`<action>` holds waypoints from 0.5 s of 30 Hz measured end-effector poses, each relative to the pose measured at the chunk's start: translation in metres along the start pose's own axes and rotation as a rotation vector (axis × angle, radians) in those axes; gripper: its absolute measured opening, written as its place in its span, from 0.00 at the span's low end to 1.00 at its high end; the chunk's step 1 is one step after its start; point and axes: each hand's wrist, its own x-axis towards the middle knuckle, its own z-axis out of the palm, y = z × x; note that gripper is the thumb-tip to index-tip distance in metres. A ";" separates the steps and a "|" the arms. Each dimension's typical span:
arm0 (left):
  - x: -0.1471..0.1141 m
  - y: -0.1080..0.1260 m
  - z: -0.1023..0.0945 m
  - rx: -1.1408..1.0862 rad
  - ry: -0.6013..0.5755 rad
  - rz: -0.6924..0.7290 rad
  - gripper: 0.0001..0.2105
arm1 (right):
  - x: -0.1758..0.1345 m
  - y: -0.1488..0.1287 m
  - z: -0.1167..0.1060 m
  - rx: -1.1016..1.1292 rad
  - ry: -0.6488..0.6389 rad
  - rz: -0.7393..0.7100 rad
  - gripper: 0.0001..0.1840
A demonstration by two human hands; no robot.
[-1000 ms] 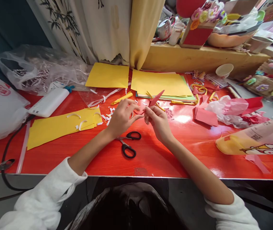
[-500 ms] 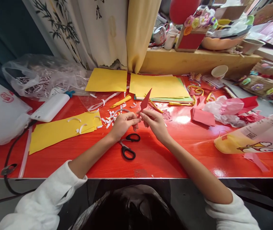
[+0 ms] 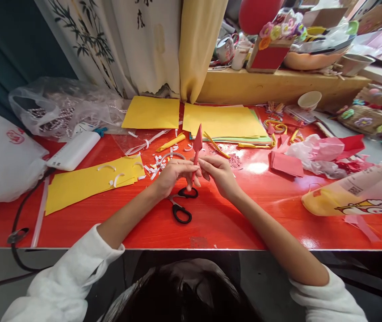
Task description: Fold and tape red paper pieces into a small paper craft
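Upright between my hands is a folded red paper piece (image 3: 198, 142), pointed at the top and narrowing to a thin stem. My left hand (image 3: 174, 176) is closed round that stem, its fingers curled below. From the other side my right hand (image 3: 222, 176) pinches the stem between thumb and forefinger. Just under the hands lie scissors with black handles (image 3: 182, 214), their blades partly hidden by my left hand. White paper scraps (image 3: 153, 170) are scattered behind my left hand, near a rolled yellow paper tube (image 3: 171, 142).
Yellow sheets (image 3: 224, 120) lie at the back, yellow strips (image 3: 86, 181) at left. Folded red paper (image 3: 286, 164) sits at right, beside a large cup (image 3: 354, 188) lying toward the edge. A white power bank (image 3: 74, 150) and plastic bags (image 3: 8, 152) stand left.
The red paper piece has turned from leaning right to nearly upright, and its stem now shows between my fingers. The whole view has shifted slightly.
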 end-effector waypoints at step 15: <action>-0.004 -0.002 0.013 -0.245 0.014 -0.166 0.09 | -0.005 -0.005 -0.002 -0.101 -0.007 -0.121 0.07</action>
